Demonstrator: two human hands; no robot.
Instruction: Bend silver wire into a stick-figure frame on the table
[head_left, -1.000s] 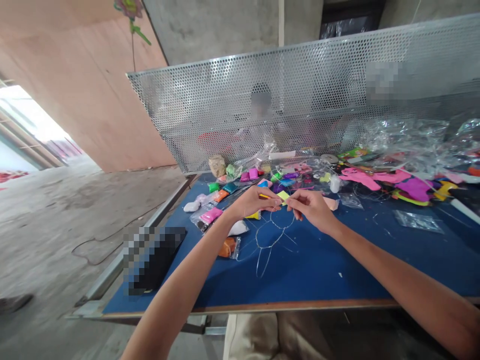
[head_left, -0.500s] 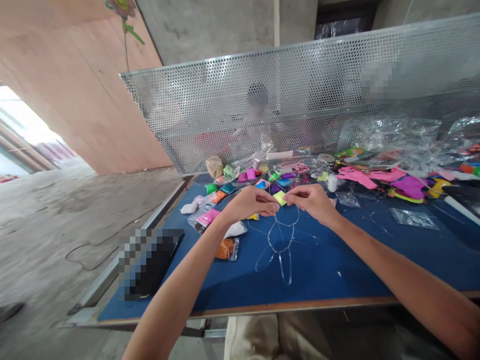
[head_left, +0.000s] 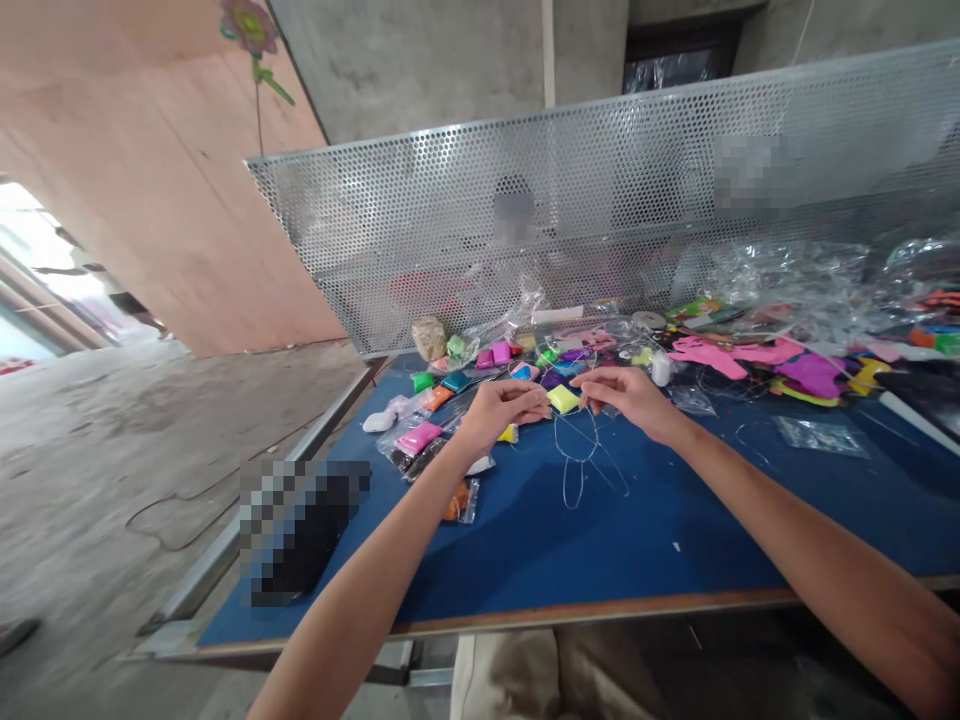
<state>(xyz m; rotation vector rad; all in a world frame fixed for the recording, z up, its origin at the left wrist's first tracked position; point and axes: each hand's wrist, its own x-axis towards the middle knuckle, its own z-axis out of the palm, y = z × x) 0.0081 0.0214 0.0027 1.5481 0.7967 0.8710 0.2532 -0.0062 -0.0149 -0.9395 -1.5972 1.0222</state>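
Note:
A thin, silvery wire frame (head_left: 576,460) bent into loops hangs between my two hands above the blue table. Its round middle loop and the narrow loops below it show, while its upper part is partly hidden by my fingers. My left hand (head_left: 501,412) pinches it from the left with fingertips pressed together. On the other side, my right hand (head_left: 631,402) grips it between thumb and forefinger. A pale yellow packet (head_left: 562,400) lies on the table behind the frame, showing between my fingertips.
Colourful small packets, including a pink one (head_left: 418,437), spread across the blue table (head_left: 570,570). Pink cut-out shapes (head_left: 709,352) and clear plastic bags (head_left: 795,280) lie at the right. A perforated metal panel (head_left: 420,220) stands behind, with a person beyond it. A dark, blurred-out object (head_left: 315,530) rests front left.
The wire frame has tilted and drawn up toward my hands, so its lower loops hang higher and look shorter. My hands have moved slightly apart.

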